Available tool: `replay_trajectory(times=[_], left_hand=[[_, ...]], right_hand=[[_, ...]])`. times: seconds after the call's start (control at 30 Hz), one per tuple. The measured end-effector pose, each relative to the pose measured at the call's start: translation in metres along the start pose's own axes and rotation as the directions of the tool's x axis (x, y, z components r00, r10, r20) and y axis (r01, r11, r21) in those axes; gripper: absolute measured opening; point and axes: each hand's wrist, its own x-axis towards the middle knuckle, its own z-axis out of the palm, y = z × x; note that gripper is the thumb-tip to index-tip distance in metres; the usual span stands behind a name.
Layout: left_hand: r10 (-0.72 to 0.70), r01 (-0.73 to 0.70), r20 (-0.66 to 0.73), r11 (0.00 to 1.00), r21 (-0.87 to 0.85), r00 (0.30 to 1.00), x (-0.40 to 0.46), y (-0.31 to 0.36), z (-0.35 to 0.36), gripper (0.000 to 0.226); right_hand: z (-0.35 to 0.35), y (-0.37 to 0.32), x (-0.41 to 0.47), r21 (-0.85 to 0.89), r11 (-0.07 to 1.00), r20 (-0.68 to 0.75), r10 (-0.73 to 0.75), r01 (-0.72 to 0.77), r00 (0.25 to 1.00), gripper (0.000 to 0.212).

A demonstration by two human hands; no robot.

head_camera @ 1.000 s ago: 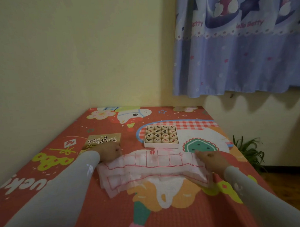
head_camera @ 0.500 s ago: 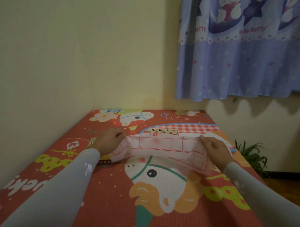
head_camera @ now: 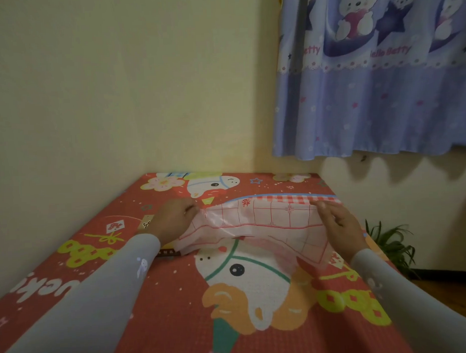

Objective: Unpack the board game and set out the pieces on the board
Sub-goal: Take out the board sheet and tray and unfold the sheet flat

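A thin, translucent board sheet (head_camera: 265, 218) with a red grid hangs lifted above the red cartoon table cover (head_camera: 178, 297), still partly folded and sagging in the middle. My left hand (head_camera: 172, 220) pinches its upper left edge. My right hand (head_camera: 339, 225) holds its upper right edge, with the fingers fairly straight along the sheet. The box of round game pieces is hidden behind the raised sheet. A corner of the dark and gold box lid (head_camera: 149, 223) shows just left of my left hand.
The table sits in a corner, with a yellow wall on the left and behind. A blue cartoon curtain (head_camera: 376, 73) hangs at the upper right. A green plant (head_camera: 390, 247) stands on the floor beyond the table's right edge.
Both hands raised the board sheet from the table and carried it away from me; it now covers the box of pieces, which showed in the earliest frame.
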Motion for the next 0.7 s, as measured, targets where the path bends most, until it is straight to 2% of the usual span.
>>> replay_trajectory(times=[0.07,0.13,0.17,0.2,0.23,0.3,0.33,0.4,0.43,0.5,0.53,0.57,0.6,0.7], left_hand=[[0.027,-0.031,0.208,0.999,0.016,0.978,-0.005,-0.004,-0.001,0.024],[0.015,-0.063,0.491,0.995,0.082,0.871,-0.009,-0.006,-0.002,0.019],[-0.011,-0.071,0.570,0.990,0.123,0.822,-0.012,-0.007,-0.001,0.017],[-0.016,-0.071,0.591,0.990,0.124,0.806,-0.014,-0.008,0.000,0.016],[-0.015,-0.046,0.573,0.995,0.091,0.819,-0.015,-0.009,0.000,0.016],[-0.043,0.015,0.553,0.998,0.056,0.832,-0.016,-0.008,-0.001,0.016],[-0.072,0.018,0.598,0.995,0.096,0.798,-0.017,-0.006,-0.003,0.015],[-0.165,-0.005,0.726,0.974,0.226,0.667,-0.019,-0.002,-0.003,0.016],[-0.220,-0.003,0.777,0.962,0.274,0.590,-0.021,0.000,-0.002,0.017],[-0.296,0.048,0.836,0.950,0.310,0.462,-0.024,0.003,0.004,0.020],[-0.306,0.069,0.849,0.949,0.307,0.431,-0.025,0.004,0.008,0.023],[-0.302,0.077,0.849,0.951,0.300,0.433,-0.026,0.005,0.013,0.026],[-0.281,0.076,0.833,0.957,0.280,0.476,-0.028,0.007,0.017,0.030],[-0.120,-0.014,0.656,0.981,0.196,0.745,-0.033,0.014,0.032,0.033]], right_hand=[[-0.002,0.004,-0.005,0.023,0.998,0.088,0.058,-0.060,0.994,0.036],[-0.004,0.006,-0.012,0.033,0.990,0.214,0.125,-0.135,0.969,0.043],[-0.004,0.009,-0.015,0.018,0.988,0.255,0.142,-0.151,0.957,0.042],[-0.003,0.011,-0.016,-0.015,0.988,0.254,0.152,-0.153,0.955,0.036],[-0.004,0.011,-0.016,-0.036,0.989,0.242,0.150,-0.146,0.959,0.031],[-0.005,0.012,-0.015,-0.063,0.982,0.233,0.187,-0.177,0.954,0.038],[-0.006,0.012,-0.015,-0.089,0.972,0.258,0.234,-0.218,0.937,0.046],[-0.008,0.014,-0.018,-0.207,0.954,0.377,0.282,-0.216,0.882,0.069],[-0.009,0.013,-0.021,-0.281,0.942,0.462,0.298,-0.181,0.835,0.073],[-0.009,0.009,-0.030,-0.436,0.894,0.547,0.356,-0.104,0.758,0.059],[-0.008,0.009,-0.033,-0.462,0.880,0.554,0.384,-0.111,0.738,0.054],[-0.007,0.011,-0.035,-0.465,0.875,0.563,0.409,-0.134,0.718,0.056],[-0.005,0.014,-0.038,-0.463,0.870,0.567,0.440,-0.172,0.696,0.059],[0.000,0.018,-0.042,-0.471,0.855,0.546,0.476,-0.218,0.689,0.070]])
